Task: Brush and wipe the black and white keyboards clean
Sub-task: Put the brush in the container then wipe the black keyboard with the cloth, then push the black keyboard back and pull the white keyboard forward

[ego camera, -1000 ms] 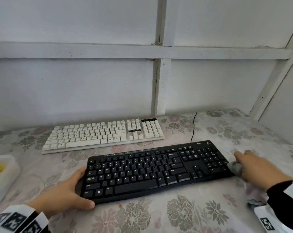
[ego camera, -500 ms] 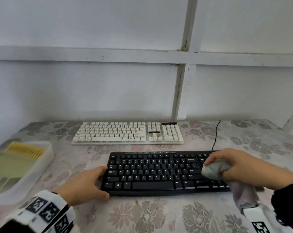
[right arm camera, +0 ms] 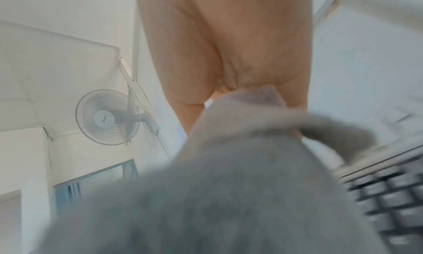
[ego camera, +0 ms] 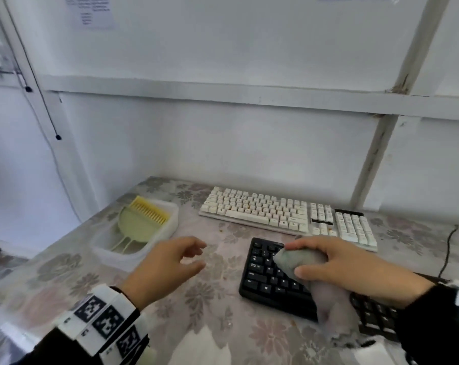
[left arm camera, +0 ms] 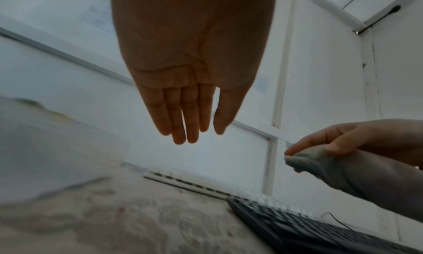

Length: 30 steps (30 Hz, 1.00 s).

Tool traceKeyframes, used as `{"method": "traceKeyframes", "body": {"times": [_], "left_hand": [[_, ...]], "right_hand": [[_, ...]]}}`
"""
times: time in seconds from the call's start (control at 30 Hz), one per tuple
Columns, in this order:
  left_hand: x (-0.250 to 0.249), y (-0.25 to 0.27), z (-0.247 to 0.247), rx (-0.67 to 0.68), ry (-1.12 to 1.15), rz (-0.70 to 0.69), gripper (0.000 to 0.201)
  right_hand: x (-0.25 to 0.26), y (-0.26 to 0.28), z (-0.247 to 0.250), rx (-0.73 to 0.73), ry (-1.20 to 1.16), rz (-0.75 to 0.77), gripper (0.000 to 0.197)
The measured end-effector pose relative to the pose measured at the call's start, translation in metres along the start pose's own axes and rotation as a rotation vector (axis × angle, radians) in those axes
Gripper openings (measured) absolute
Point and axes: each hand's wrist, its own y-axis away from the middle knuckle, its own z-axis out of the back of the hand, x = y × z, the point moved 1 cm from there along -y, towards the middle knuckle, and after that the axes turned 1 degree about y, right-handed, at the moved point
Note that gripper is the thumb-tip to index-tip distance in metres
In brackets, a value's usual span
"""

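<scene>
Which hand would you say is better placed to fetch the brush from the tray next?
Left. The left hand is open and empty, near the tray holding the brush. The right hand grips the cloth over the black keyboard.

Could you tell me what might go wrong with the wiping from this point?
The left hand hovers open off the black keyboard, so it may slide as the right hand wipes with the grey cloth. Crumbs on the white keyboard suggest it is not yet cleaned.
</scene>
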Motion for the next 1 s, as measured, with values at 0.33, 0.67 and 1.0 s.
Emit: {"method": "traceKeyframes", "body": {"times": [0.33, 0.67, 1.0], "left_hand": [[0.082, -0.028, 0.106, -0.218, -0.018, 0.086, 0.025], [0.152, -0.083, 0.128, 0.107, -0.094, 0.142, 0.038], [0.168, -0.104, 0.128, 0.012, 0.059, 0.108, 0.028]], "right_hand": [[0.093, -0.098, -0.074, -0.033, -0.407, 0.077, 0.04], [0.154, -0.185, -0.114, -0.166, -0.552, 0.075, 0.022], [0.151, -0.215, -0.15, -0.132, -0.686, -0.124, 0.037]]}}
